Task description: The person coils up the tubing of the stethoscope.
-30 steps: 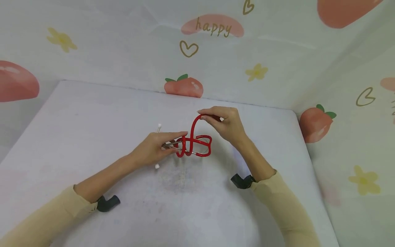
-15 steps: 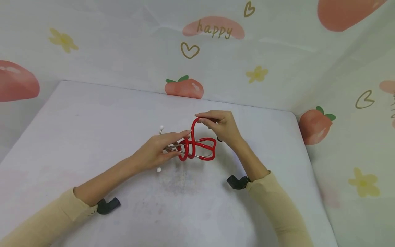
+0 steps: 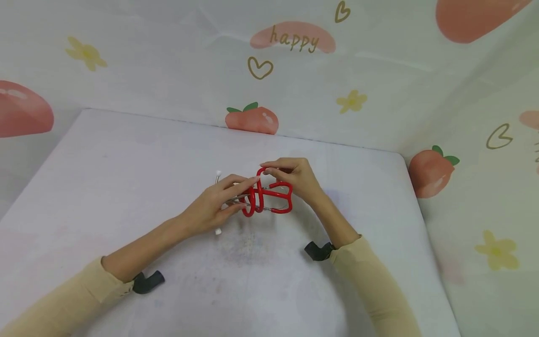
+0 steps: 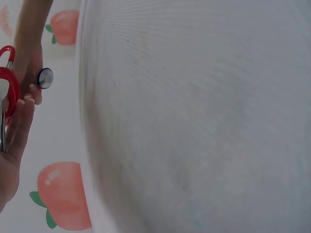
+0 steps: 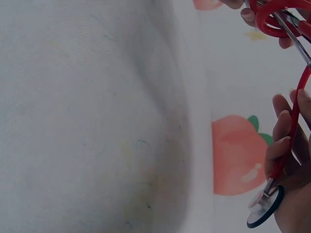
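red stethoscope (image 3: pixel 260 200), between left hand (image 3: pixel 212 204) gripping its coiled side, right hand (image 3: pixel 298 177) pinching its raised tubing (image 3: pixel 258 177)

Stethoscope (image 3: pixel 260 199) is between left hand (image 3: pixel 210 206) and right hand (image 3: pixel 298 176)

red stethoscope (image 3: pixel 260 200), coiled round itself

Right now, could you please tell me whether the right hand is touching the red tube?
Touching: the right wrist view shows the right hand gripping the red tube, which lies across its fingers.
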`<state>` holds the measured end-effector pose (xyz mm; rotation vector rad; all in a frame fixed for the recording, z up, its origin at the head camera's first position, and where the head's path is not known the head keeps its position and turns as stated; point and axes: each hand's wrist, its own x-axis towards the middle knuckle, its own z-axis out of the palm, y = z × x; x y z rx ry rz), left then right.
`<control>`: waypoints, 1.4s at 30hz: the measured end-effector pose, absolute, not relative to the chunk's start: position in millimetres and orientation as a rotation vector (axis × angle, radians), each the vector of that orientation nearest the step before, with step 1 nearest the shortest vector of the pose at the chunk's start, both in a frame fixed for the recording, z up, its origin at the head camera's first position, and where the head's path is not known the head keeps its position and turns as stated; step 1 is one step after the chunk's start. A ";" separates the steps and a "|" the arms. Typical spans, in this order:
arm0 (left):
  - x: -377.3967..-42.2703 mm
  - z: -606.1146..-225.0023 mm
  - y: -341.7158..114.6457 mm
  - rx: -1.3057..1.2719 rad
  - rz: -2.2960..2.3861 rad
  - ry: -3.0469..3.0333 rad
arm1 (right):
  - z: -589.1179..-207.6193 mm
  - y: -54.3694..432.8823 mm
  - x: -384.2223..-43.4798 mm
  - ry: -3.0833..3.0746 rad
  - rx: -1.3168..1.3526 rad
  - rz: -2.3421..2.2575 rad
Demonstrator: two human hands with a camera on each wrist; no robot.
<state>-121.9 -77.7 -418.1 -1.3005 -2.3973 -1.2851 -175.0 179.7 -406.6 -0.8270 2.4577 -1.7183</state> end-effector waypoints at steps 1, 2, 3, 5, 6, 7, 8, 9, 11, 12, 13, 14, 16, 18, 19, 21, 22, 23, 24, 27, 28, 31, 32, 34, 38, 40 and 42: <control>-121.9 -418.5 -77.6 -1.293 -1.282 -2.399 | -408.6 179.6 -175.2 2.444 -0.819 -1.724; -121.9 -418.8 -77.5 -1.285 -1.279 -2.403 | -410.0 179.2 -174.9 2.437 -0.814 -1.724; -121.8 -419.1 -77.3 -1.276 -1.275 -2.409 | -411.5 178.9 -174.6 2.431 -0.806 -1.724; -121.7 -420.0 -77.1 -1.266 -1.273 -2.419 | -413.6 178.1 -173.3 2.430 -0.789 -1.713; -121.6 -420.2 -76.9 -1.259 -1.275 -2.425 | -414.7 177.7 -172.6 2.431 -0.781 -1.704; -121.6 -420.5 -76.8 -1.249 -1.275 -2.434 | -415.8 177.3 -171.9 2.430 -0.772 -1.695; -121.5 -420.8 -76.8 -1.239 -1.278 -2.442 | -416.7 176.9 -171.1 2.439 -0.761 -1.680; -121.6 -421.1 -76.9 -1.228 -1.289 -2.449 | -418.0 176.6 -170.3 2.437 -0.746 -1.674; -122.2 -421.6 -76.9 -1.207 -1.323 -2.458 | -420.5 176.4 -168.6 2.429 -0.709 -1.664; -122.6 -421.6 -77.1 -1.200 -1.344 -2.454 | -421.6 176.6 -167.7 2.420 -0.693 -1.661; -123.2 -421.9 -77.1 -1.192 -1.362 -2.450 | -422.8 176.9 -166.9 2.404 -0.679 -1.666; -123.5 -421.8 -77.1 -1.187 -1.386 -2.444 | -424.0 177.4 -166.2 2.393 -0.668 -1.667; -124.1 -421.4 -77.2 -1.176 -1.435 -2.427 | -426.4 178.3 -165.3 2.372 -0.653 -1.670; -124.6 -420.5 -77.6 -1.158 -1.467 -2.417 | -428.6 179.0 -165.0 2.356 -0.662 -1.675; -125.0 -420.1 -77.8 -1.143 -1.478 -2.417 | -429.5 178.9 -164.9 2.349 -0.660 -1.680; -126.3 -419.0 -78.8 -1.112 -1.493 -2.413 | -431.1 178.1 -164.6 2.383 -0.648 -1.648; -127.3 -418.5 -79.4 -1.095 -1.490 -2.412 | -431.6 177.6 -164.4 2.400 -0.644 -1.631; -128.5 -418.4 -80.1 -1.081 -1.488 -2.409 | -432.1 177.1 -164.3 2.420 -0.633 -1.606; -129.7 -418.0 -80.8 -1.069 -1.495 -2.404 | -432.5 176.5 -164.1 2.440 -0.622 -1.581; -133.4 -417.7 -83.4 -1.041 -1.494 -2.396 | -433.9 175.7 -164.1 2.490 -0.586 -1.487; -134.5 -417.6 -84.5 -1.032 -1.499 -2.395 | -434.1 175.7 -163.9 2.491 -0.575 -1.471; -137.3 -416.7 -87.8 -1.001 -1.511 -2.399 | -435.6 176.4 -163.2 2.487 -0.558 -1.437; -138.3 -416.4 -88.9 -0.989 -1.516 -2.400 | -436.0 176.7 -162.8 2.479 -0.558 -1.439; -139.8 -415.4 -90.9 -0.966 -1.520 -2.407 | -436.6 177.6 -161.9 2.480 -0.587 -1.433; -144.0 -415.0 -94.0 -0.935 -1.520 -2.398 | -438.0 179.3 -160.4 2.470 -0.665 -1.436; -146.7 -415.6 -95.6 -0.922 -1.517 -2.383 | -439.2 180.0 -160.0 2.469 -0.699 -1.432; -149.2 -416.0 -97.5 -0.900 -1.505 -2.368 | -440.4 180.2 -159.8 2.466 -0.714 -1.429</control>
